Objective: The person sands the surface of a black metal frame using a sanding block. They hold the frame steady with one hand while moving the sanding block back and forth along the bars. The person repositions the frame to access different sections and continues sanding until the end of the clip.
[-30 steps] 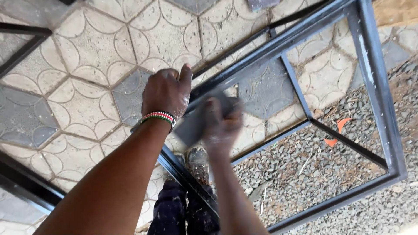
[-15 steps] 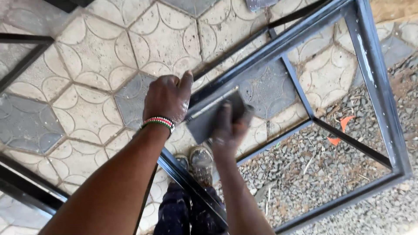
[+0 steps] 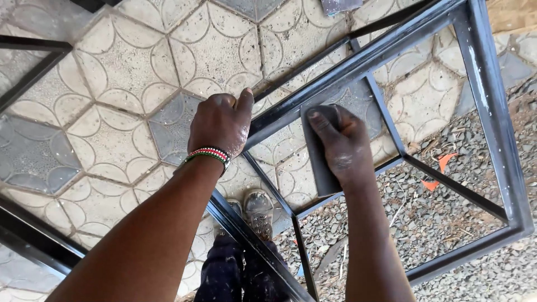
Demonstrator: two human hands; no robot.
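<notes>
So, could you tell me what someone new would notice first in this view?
Probably the dark welded metal frame running diagonally across the middle. The left hand, with a beaded wristband, grips its bar, while the right hand presses a grey rectangular sanding sheet against it. Beneath lie patterned hexagonal paving tiles at left and loose gravel at right.

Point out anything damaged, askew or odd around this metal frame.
The metal frame has pale scuffed patches along its right upright. Orange scraps lie on the gravel. The left hand is dusted white; the right hand presses a grey sanding sheet against the frame.
</notes>
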